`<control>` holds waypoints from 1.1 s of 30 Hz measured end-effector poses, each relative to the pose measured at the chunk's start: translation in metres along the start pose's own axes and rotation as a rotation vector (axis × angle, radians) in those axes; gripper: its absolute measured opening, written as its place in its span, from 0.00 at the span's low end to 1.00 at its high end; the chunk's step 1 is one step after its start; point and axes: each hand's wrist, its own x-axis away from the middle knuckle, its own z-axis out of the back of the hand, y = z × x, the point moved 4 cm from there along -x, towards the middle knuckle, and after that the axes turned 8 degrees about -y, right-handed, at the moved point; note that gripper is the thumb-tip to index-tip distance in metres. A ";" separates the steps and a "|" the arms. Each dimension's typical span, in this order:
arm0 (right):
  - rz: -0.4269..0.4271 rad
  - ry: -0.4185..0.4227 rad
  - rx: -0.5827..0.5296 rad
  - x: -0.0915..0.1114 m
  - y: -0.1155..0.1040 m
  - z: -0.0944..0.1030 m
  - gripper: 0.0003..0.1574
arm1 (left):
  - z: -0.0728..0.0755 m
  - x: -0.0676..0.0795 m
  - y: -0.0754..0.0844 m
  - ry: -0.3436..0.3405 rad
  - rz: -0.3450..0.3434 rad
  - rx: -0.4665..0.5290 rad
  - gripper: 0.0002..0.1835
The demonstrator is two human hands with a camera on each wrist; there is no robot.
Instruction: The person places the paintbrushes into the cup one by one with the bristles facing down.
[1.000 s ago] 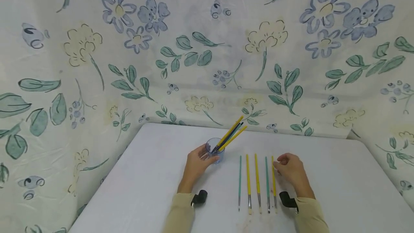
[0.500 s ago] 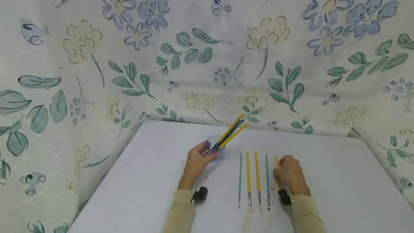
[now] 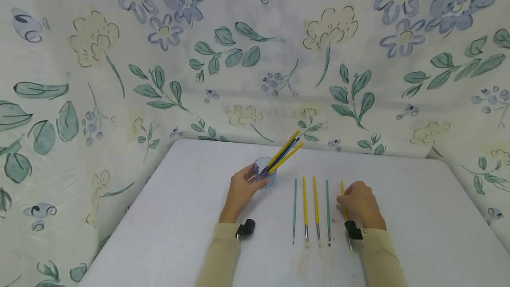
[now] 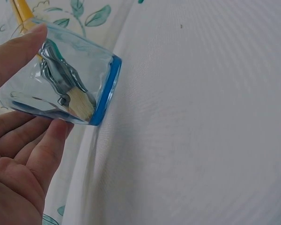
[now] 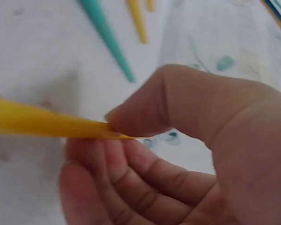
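Note:
My left hand (image 3: 244, 191) grips a clear bluish cup (image 4: 79, 70) between thumb and fingers. Several brushes (image 3: 283, 152) with yellow, dark and green handles lean in it toward the right, bristles at the bottom. My right hand (image 3: 361, 203) pinches a yellow-handled paintbrush (image 5: 42, 119) between thumb and fingertips; its metal end shows below the wrist camera in the head view. To the left of that hand lie a green paintbrush (image 3: 328, 211), two yellow paintbrushes (image 3: 305, 207) and a thin green paintbrush (image 3: 295, 211), side by side with bristles toward me.
A white table (image 3: 179, 251) spreads under everything. Behind it hangs a floral-patterned cloth (image 3: 279, 70), which also covers the left side. Faint reddish smudges (image 3: 304, 265) mark the tabletop below the row of brushes.
My right hand has taken hold of the rightmost yellow paintbrush and shifted it a little to the right, away from the row. The left hand keeps its grip on the cup.

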 end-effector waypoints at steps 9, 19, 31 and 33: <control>0.124 0.044 -0.347 0.009 -0.023 0.019 0.23 | 0.001 -0.002 0.000 0.018 0.015 -0.024 0.44; 0.203 0.145 -0.709 0.013 -0.059 0.022 0.21 | 0.001 -0.002 -0.001 0.009 0.008 -0.002 0.44; 0.349 0.233 -0.877 0.002 -0.117 0.012 0.13 | 0.000 -0.004 -0.002 0.007 -0.003 0.002 0.44; 0.381 0.243 -0.879 0.000 -0.125 0.009 0.12 | 0.000 -0.004 -0.002 0.006 -0.006 0.003 0.44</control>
